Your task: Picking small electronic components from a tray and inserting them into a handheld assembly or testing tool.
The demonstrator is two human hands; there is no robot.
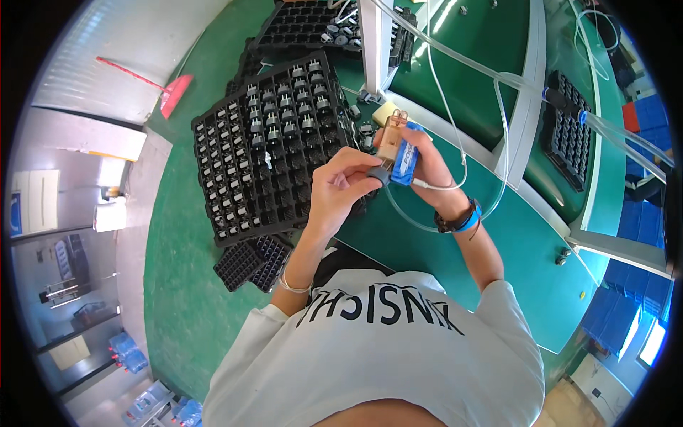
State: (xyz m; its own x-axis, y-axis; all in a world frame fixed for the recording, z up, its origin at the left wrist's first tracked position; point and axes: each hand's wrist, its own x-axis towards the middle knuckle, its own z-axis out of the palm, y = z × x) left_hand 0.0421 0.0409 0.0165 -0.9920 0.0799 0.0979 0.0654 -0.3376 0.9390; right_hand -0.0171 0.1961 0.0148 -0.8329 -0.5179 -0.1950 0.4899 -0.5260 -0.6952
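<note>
My right hand [431,165] is wrapped round a blue and tan handheld device [404,165], which has a white cable and a clear tube trailing from it. Between the thumb and fingers of my left hand [337,186] is a small dark grey plug part [378,175], held against the near left end of the device. Whether the part touches the device or sits in it cannot be made out. To the left lies a large black tray [302,203] with rows of small plugs [286,107] in its cells; several cells near my left hand hold nothing.
Another black tray [284,30] with loose parts lies behind. A yellow block [385,112] and small dark parts [366,132] sit beyond my hands. White frame posts [375,53] and clear hoses cross the green table [526,270]. Smaller black trays [240,265] lie lower left.
</note>
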